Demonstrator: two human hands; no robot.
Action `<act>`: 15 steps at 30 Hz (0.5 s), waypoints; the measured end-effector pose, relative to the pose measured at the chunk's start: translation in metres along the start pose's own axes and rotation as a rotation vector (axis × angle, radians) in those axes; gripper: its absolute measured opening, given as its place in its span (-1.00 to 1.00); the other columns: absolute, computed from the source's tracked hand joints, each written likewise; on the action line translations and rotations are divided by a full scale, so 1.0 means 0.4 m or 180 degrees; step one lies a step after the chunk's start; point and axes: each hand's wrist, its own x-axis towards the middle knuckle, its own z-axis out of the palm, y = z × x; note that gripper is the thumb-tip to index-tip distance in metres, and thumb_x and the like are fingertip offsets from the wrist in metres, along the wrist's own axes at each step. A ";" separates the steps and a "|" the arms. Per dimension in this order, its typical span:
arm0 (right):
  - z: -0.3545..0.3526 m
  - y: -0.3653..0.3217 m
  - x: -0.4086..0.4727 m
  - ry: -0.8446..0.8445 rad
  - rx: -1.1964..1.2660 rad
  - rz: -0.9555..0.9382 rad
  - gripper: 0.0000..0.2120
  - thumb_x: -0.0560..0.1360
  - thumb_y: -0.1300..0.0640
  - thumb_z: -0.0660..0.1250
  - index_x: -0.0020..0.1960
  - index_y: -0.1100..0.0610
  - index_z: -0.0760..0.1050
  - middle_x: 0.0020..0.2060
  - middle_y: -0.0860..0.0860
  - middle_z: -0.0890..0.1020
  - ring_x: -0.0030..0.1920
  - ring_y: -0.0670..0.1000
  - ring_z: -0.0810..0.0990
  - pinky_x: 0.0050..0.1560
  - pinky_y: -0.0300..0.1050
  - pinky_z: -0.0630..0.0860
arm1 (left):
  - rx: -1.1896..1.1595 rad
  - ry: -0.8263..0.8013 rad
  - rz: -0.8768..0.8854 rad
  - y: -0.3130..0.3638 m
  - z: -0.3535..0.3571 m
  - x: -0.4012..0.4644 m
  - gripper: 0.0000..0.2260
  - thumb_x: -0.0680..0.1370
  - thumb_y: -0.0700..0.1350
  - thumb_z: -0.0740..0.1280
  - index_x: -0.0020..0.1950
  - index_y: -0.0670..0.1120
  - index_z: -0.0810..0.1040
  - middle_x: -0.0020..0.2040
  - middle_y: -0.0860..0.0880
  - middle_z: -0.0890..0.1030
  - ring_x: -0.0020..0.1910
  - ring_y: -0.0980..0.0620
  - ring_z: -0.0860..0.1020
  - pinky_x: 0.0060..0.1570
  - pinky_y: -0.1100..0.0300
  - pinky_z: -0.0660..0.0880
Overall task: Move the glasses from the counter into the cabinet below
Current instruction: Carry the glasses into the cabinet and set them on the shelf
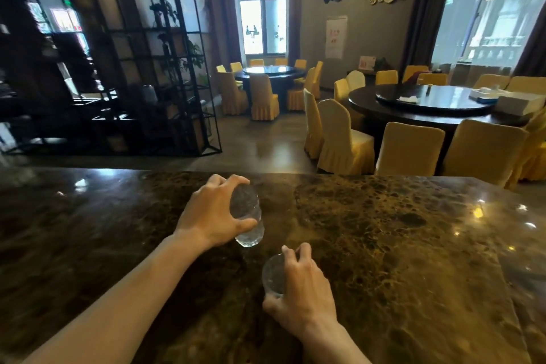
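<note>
Over the dark brown marble counter [384,230], my left hand [212,213] gripped one clear tumbler glass [249,216], my right hand [301,289] another [273,275]; next I judged both needed lowering into the unseen cabinet.

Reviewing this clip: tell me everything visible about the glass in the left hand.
The glass in the left hand is a clear, colourless tumbler that looks empty. It is tilted, thick base toward the camera, top hidden under the palm. The left hand wraps it from above, fingers over the far side and thumb across the near side. It sits over the dark marble counter; whether it touches the surface cannot be told.
</note>
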 end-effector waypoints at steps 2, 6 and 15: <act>-0.005 -0.016 -0.036 0.0024 -0.0048 -0.0055 -0.10 0.27 -0.14 0.57 0.50 0.03 0.27 0.29 -0.01 0.31 0.20 0.04 0.55 0.08 -0.13 0.58 | -0.0024 0.0033 0.0020 -0.019 -0.042 -0.084 -0.31 0.27 0.27 0.53 0.33 0.28 0.36 0.22 0.07 0.46 0.11 0.05 0.54 0.03 0.13 0.55; -0.012 -0.058 -0.114 0.0068 -0.0071 -0.0110 -0.14 0.25 -0.17 0.57 0.45 0.02 0.33 0.28 0.00 0.35 0.15 0.04 0.58 0.06 -0.12 0.61 | 0.0031 0.0040 0.0145 -0.055 -0.105 -0.257 -0.30 0.25 0.29 0.53 0.34 0.29 0.36 0.17 0.18 0.45 0.05 0.17 0.51 -0.08 0.33 0.45; -0.001 -0.197 -0.275 0.0039 -0.0118 -0.0294 -0.17 0.24 -0.18 0.55 0.43 0.04 0.37 0.21 -0.02 0.38 0.06 0.06 0.61 -0.02 -0.12 0.63 | -0.0146 -0.0162 0.0277 -0.131 -0.152 -0.601 -0.28 0.22 0.35 0.46 0.35 0.33 0.35 0.12 0.32 0.39 0.00 0.25 0.50 -0.14 0.40 0.43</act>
